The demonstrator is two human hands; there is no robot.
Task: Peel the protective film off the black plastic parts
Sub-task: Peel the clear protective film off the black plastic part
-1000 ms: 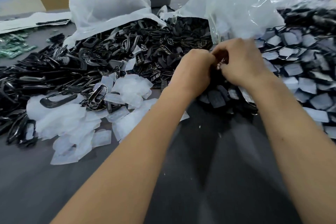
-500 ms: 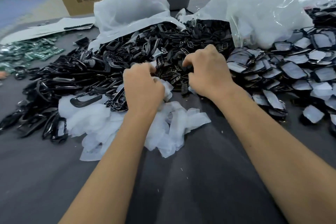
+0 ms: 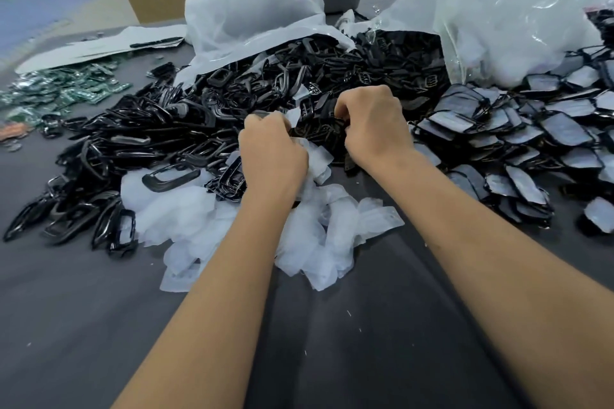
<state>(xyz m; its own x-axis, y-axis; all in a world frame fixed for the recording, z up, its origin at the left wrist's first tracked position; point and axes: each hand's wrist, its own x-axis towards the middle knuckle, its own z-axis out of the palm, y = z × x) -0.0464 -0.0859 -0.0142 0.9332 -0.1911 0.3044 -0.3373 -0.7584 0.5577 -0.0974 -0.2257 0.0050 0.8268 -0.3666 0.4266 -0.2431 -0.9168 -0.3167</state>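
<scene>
**Film peeling at a dark grey work table**

Dark grey cloth-covered table carries a wide heap of glossy black plastic parts, film-covered flat black pieces at right, and discarded translucent white film scraps in front. Left hand is curled, pinching a film piece. Right hand is curled into the black parts; what it holds cannot be told.

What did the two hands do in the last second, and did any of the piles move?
Both hands came away from the film-covered black plastic parts on the right. The left hand now sits over the heap of peeled whitish film pieces, a film scrap showing at its curled fingers. The right hand digs its curled fingers into the pile of bare black plastic parts; what it grips is hidden. The piles look unmoved.
</scene>
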